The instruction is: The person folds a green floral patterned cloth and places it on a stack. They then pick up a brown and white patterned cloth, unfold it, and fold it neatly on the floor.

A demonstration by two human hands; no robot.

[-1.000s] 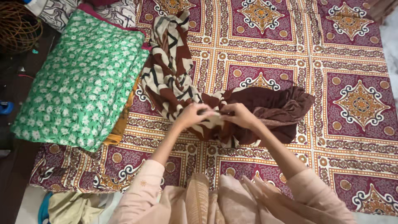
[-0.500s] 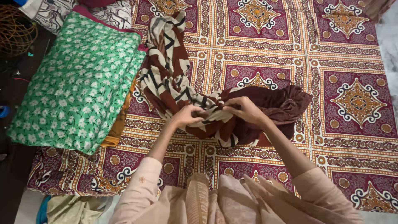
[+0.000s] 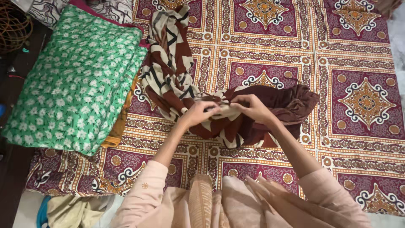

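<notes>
Both hands meet over a crumpled cloth in the middle of the view. Left hand (image 3: 198, 113) has its fingers curled and pinched on a fold of the brown and cream patterned cloth (image 3: 171, 71), and the right hand (image 3: 252, 108) does the same just beside it, fingertips gathered on the same fold. The two hands nearly touch, with only a narrow strip of fabric showing between them. Both arms reach forward from pale pink sleeves (image 3: 145, 190) at the bottom of the picture.

This cloth lies on a bed covered by a maroon bedsheet (image 3: 358, 63) printed with orange and white squares and medallions. One long striped part of the cloth runs up and away toward the top of the frame, left of centre. Its plain dark brown part (image 3: 291, 105) is bunched to the right of the right hand.

Left of the cloth, a folded green fabric with small white flowers (image 3: 76, 80) lies at an angle on the bed, its edge touching the striped part. An orange cloth (image 3: 120, 126) peeks out beneath the green one. A round woven basket (image 3: 14, 25) sits at the top left corner, off the bed.
</notes>
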